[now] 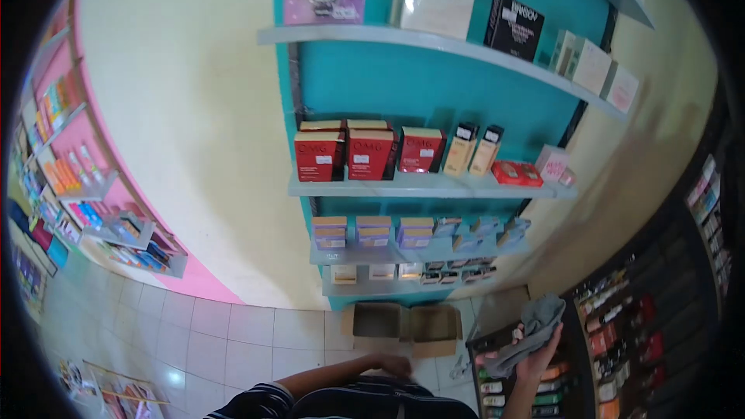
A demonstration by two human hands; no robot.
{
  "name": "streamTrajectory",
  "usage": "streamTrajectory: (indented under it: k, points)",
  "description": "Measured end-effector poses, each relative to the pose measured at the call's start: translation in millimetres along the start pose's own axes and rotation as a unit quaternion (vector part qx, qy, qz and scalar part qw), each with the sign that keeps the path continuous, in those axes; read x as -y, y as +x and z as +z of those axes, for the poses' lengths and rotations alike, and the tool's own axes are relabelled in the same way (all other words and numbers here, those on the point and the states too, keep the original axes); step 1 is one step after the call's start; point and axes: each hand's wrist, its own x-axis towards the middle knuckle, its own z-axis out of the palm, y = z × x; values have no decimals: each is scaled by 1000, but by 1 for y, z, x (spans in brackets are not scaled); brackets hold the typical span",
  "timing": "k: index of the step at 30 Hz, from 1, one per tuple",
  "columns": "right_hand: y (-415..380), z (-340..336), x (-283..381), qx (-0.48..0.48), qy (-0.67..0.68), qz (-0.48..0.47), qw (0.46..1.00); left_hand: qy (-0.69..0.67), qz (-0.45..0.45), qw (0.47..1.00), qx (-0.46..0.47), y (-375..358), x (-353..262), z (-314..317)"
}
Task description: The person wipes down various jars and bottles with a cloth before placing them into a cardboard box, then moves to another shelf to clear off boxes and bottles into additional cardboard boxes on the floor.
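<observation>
- Fingers of the right hand (541,357): closed around a bunched grey cloth (535,324), which is gathered in the hand and rises above it.
- Left hand (394,365): held low before the person's body, blurred; cannot tell whether its fingers are spread or pressed together.
- Cloth position: lower right of the view, in front of a dark rack (570,326) with bottles and packs.
- Beyond the left hand: two open cardboard boxes (436,332), side by side on the tiled floor (248,334).
- Above these: teal-backed wall shelves (434,189). Lower tiers carry small purple boxes (374,237); middle tier, red boxes (371,157); top tier, a black box (514,29) among paler ones.
</observation>
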Motion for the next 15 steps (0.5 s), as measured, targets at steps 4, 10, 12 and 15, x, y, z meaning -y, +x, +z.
streamTrajectory:
  k: [4,10,12,15]
  points:
    - [-6,-39,-60,61,-201,202,957,-399,248,878,-96,-112,-120,-48]
    - [-90,-36,-138,366,-562,245,700,-260,117,957,-51,-124,-84,-54]
    - [-101,14,-90,393,-593,248,658,-179,65,979,-73,-119,-50,-39]
    - [-100,25,-80,437,-642,300,554,-98,105,982,-126,-97,-14,-5]
